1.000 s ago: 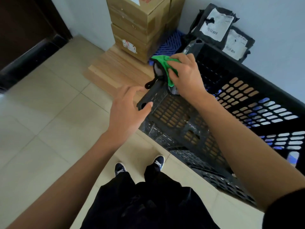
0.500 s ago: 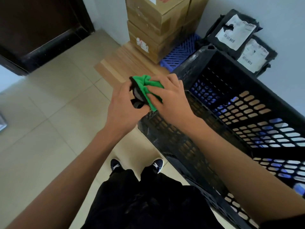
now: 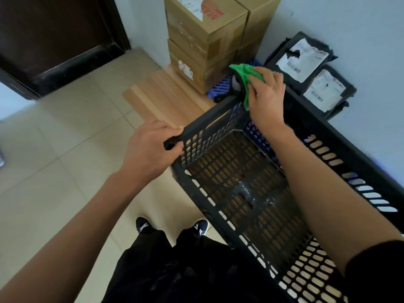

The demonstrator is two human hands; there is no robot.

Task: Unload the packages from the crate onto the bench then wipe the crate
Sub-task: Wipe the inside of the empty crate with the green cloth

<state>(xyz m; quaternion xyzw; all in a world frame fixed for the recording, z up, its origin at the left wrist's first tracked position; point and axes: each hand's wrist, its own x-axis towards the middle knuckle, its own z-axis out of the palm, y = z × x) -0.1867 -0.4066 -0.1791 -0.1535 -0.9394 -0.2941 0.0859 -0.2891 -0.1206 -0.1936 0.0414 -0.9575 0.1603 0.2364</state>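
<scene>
Black perforated plastic crate (image 3: 247, 184), emptied, sits tilted at 3 o'clock of the feet, against the wall. Judged stiff and light; the rim corners are the natural grip points. Left hand (image 3: 150, 149) has its fingers curled round the 9 o'clock rim corner. Right hand (image 3: 265, 95), arm extended, grips a soft green cloth (image 3: 246, 76) pressed on the 12 o'clock corner.

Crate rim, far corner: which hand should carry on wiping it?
Right. The right hand already presses the green cloth onto that corner of the crate, while the left hand grips the near corner, likely steadying it.
</scene>
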